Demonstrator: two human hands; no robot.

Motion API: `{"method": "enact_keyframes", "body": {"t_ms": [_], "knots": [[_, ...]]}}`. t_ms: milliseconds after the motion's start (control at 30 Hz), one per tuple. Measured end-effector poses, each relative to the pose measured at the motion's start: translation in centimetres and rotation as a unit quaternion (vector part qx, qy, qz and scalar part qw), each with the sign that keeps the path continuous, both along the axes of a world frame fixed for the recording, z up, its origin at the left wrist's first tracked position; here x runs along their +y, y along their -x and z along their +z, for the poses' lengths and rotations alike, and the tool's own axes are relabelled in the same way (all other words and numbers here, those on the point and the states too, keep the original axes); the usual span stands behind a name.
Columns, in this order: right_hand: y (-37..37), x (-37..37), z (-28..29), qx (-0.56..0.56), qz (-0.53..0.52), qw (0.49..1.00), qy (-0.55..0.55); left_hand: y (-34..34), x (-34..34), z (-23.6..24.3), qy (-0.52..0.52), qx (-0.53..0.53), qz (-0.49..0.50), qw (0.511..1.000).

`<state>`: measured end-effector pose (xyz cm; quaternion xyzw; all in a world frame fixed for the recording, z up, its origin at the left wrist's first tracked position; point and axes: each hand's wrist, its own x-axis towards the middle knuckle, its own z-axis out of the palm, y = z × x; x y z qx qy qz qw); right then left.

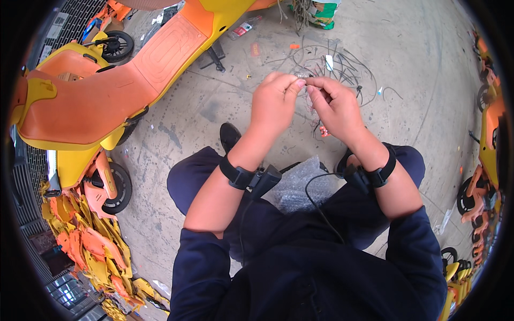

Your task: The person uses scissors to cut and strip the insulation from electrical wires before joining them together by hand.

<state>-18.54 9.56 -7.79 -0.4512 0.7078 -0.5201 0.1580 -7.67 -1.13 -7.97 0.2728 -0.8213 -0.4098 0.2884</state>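
My left hand (272, 99) and my right hand (336, 106) meet above the floor, thumbs and forefingers pinched together with the tips almost touching. A small pale piece (302, 76) shows at the fingertips, too little of it visible to name. Thin wires hang down between the hands, but whether they join what I pinch I cannot tell. Behind the hands a loose tangle of dark wires (350, 69) lies on the concrete. A small red-orange part (324, 131) shows just below my right hand. Each wrist wears a black strap with a small device.
A yellow and orange scooter body (115, 88) stands at the left, with a wheel (116, 187) below it. Yellow and orange panels (93, 249) pile up at lower left. Bubble wrap (300, 184) lies between my legs. A plastic bottle (244, 28) rests farther away; more scooters line the right.
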Motion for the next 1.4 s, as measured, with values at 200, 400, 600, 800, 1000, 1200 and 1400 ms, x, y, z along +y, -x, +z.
{"method": "enact_keyframes", "body": {"t_ms": [200,400,600,800,1000,1200,1400], "knots": [[-0.1,0.0,-0.1,-0.339,0.022,0.937,-0.085,-0.2,0.8,-0.6,0.304,-0.129,-0.055,0.942],[0.3,0.3,-0.3,-0.472,0.030,0.874,-0.111,-1.1,0.7,0.5,0.283,-0.176,-0.105,0.937],[1.1,0.1,-0.4,-0.555,0.057,0.823,-0.107,-1.3,1.0,0.8,0.354,-0.148,-0.083,0.920],[0.8,-0.2,0.7,-0.521,0.034,0.844,-0.121,-1.4,0.5,0.4,0.371,-0.092,-0.092,0.919],[1.1,-0.5,0.6,-0.456,0.037,0.886,-0.078,-0.8,0.1,-0.3,0.261,0.010,-0.063,0.963],[0.5,-0.4,1.5,-0.375,0.022,0.920,-0.108,-0.5,1.4,0.4,0.014,0.045,-0.014,0.999],[0.6,-0.5,0.2,-0.330,0.001,0.939,-0.101,-0.7,0.5,0.8,0.137,-0.008,-0.065,0.988]]}}
